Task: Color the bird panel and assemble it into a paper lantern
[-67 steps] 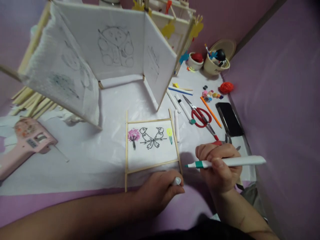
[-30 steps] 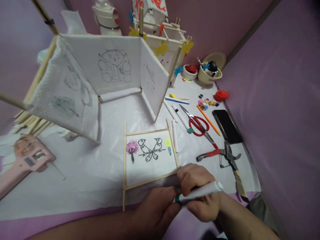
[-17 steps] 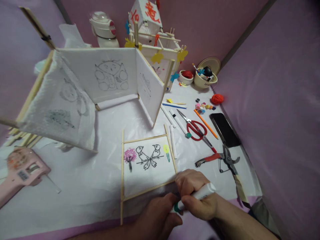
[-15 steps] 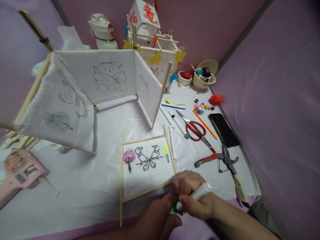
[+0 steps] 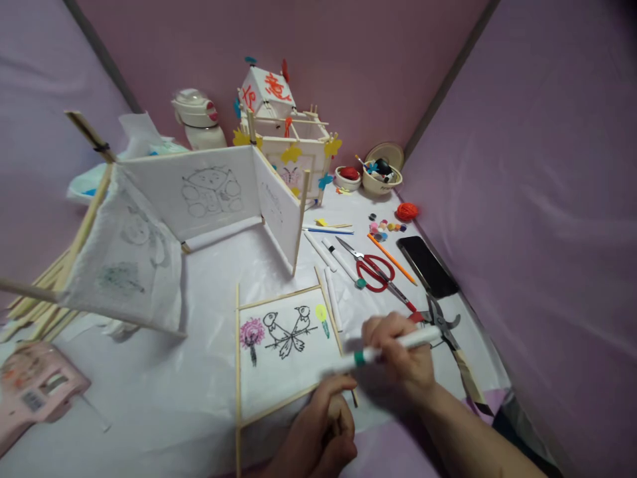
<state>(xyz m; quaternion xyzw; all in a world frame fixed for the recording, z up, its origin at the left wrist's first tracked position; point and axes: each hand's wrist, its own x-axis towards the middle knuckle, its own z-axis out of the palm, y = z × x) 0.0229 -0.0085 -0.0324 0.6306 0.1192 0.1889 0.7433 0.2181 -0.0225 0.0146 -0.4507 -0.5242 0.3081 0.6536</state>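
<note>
My right hand [image 5: 401, 352] is closed around a white marker with a green band [image 5: 415, 337]. The marker points left, its front end blurred by motion, over the lower right corner of a stick-framed white panel [image 5: 279, 395]. Two black-outlined birds on a branch [image 5: 291, 332], a pink flower [image 5: 252, 332] and a small yellow flower [image 5: 321, 313] are drawn on that panel. My left hand [image 5: 323, 425] is by its lower edge stick, fingers loosely curled, index and thumb apart, with nothing visible between them. Whether the marker's tip is capped I cannot tell.
Standing drawn panels [image 5: 213, 186] rise at the left, near a pink glue gun [image 5: 40, 385]. A decorated lantern [image 5: 288, 146] is at the back. Rightward lie red-handled scissors [image 5: 375, 272], pruning shears [image 5: 450, 332], a phone [image 5: 426, 265] and red yarn [image 5: 407, 212].
My right hand has lifted away from my left with the marker, which now points left over the panel. My left hand has let the marker go. The view has tilted up slightly.
</note>
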